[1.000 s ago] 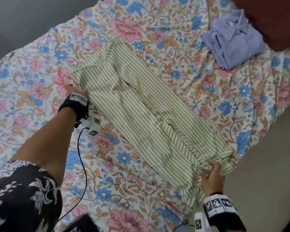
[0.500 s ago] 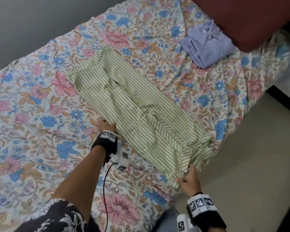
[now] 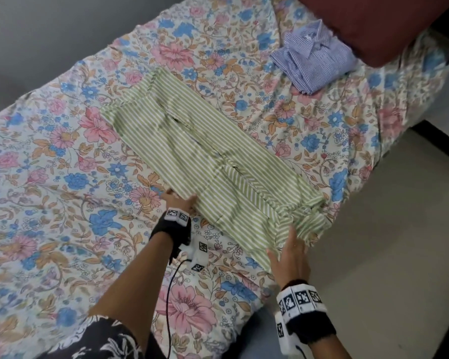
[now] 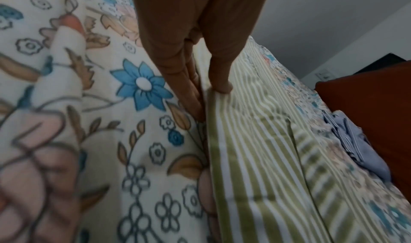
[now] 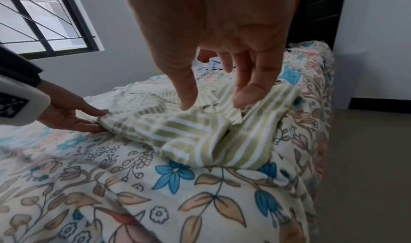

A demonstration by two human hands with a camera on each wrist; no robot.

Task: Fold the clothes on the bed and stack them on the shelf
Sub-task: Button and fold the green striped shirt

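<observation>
Hands work the near half of a green striped shirt point(image 3: 205, 161) lying flat on the floral bed point(image 3: 49, 177). The right hand point(image 3: 289, 251) hovers at the collar end, which sits at the bed's edge nearest the person; its fingers point(image 5: 251, 88) hang relaxed and spread just above the bunched fabric, holding nothing. Ahead and to its left, the left hand point(image 3: 178, 200) works the shirt's long side edge about midway along, thumb point(image 4: 221, 78) on top of the cloth and fingers point(image 4: 191, 88) at or under the edge, though blur makes it hard to say whether they have slipped beneath. That placement probably marks a fold line, with the right hand free to bring the collar end over.

The shirt is already narrowed into a long strip; its long axis runs diagonally away from both hands, collar near, hem far. Beyond the hem and off to the right, well apart, a folded blue striped shirt point(image 3: 314, 58) rests just beside a dark red pillow point(image 3: 373, 27). No shelf is in view.
</observation>
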